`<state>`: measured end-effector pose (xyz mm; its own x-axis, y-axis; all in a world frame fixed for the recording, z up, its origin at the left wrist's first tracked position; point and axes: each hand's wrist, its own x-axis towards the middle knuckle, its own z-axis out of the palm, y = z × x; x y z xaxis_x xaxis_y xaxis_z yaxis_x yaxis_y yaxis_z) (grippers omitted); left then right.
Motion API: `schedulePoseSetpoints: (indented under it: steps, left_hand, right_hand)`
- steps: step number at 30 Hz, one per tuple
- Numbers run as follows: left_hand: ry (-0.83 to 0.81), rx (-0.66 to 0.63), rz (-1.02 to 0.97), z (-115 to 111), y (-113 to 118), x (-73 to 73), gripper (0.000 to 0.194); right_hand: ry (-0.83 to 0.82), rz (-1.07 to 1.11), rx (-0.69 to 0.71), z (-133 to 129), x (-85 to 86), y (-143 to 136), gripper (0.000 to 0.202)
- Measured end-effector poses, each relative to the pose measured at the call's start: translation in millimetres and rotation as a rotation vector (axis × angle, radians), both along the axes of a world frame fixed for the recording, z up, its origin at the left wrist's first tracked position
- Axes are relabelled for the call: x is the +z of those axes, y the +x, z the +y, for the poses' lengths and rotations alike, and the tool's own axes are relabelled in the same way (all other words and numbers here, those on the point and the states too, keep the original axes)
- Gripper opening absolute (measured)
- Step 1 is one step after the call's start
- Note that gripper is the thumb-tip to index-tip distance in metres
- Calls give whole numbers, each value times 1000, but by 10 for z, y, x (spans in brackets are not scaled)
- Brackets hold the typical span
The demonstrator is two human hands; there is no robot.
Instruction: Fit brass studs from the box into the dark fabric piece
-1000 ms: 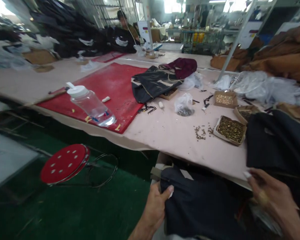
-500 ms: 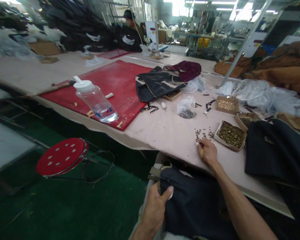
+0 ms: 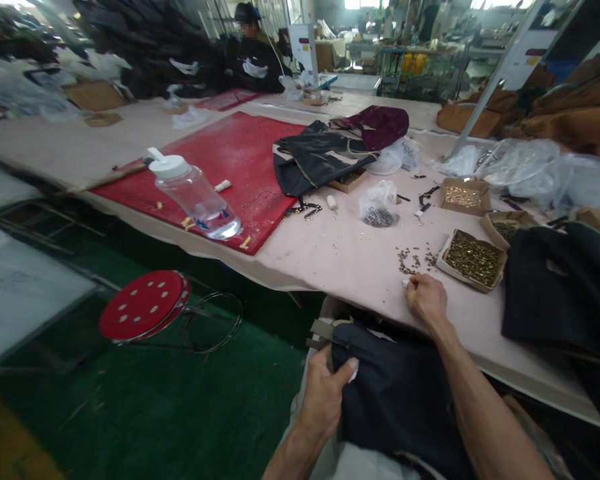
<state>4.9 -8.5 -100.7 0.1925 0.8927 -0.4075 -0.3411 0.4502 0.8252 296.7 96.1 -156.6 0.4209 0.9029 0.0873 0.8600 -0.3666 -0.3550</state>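
1. The left hand (image 3: 325, 393) grips the edge of a dark garment (image 3: 400, 400) that lies on the person's lap, below the near edge of the worktop (image 3: 340, 260). Its fingers are closed on the cloth, with the thumb on top.
2. The right hand (image 3: 427, 300) rests on the worktop, just beside a scatter of small brass rivets (image 3: 413, 259). Its fingers are curled together in a pinch; if they hold a rivet, I cannot tell.
3. An open carton of brass rivets (image 3: 473, 260) stands near this hand, on its right side.
4. Farther back there are a small plastic bag (image 3: 379, 203) with dark metal parts, a black jacket (image 3: 320, 160) and a red mat (image 3: 230, 170).
5. A clear bottle (image 3: 195, 197) with a white cap lies tilted on the mat.
6. A red stool (image 3: 145, 307) stands on the green floor, at the left of the person.
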Motion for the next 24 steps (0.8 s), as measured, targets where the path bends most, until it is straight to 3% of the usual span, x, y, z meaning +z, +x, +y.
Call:
schedulePoseSetpoints:
  steps: [5, 10, 15, 19, 21, 24]
  left_hand:
    - [30, 30, 32, -89, 66, 16, 26]
    - [-55, 113, 22, -104, 118, 94, 27]
    - [19, 110, 81, -91, 134, 110, 27]
    - [138, 52, 183, -78, 149, 110, 29]
    - [163, 28, 213, -70, 167, 128, 28]
    - [183, 23, 246, -59, 193, 157, 26]
  right_hand:
    - [-80, -111, 87, -93, -45, 55, 28]
    - [-124, -171, 150, -99, 8, -14, 29]
    - [216, 265, 337, -515, 354, -432, 17]
    - [288, 600, 611, -904, 703, -853, 11]
    - [300, 630, 706, -991, 774, -988, 9]
    - [357, 554, 781, -1007, 741, -1064, 8]
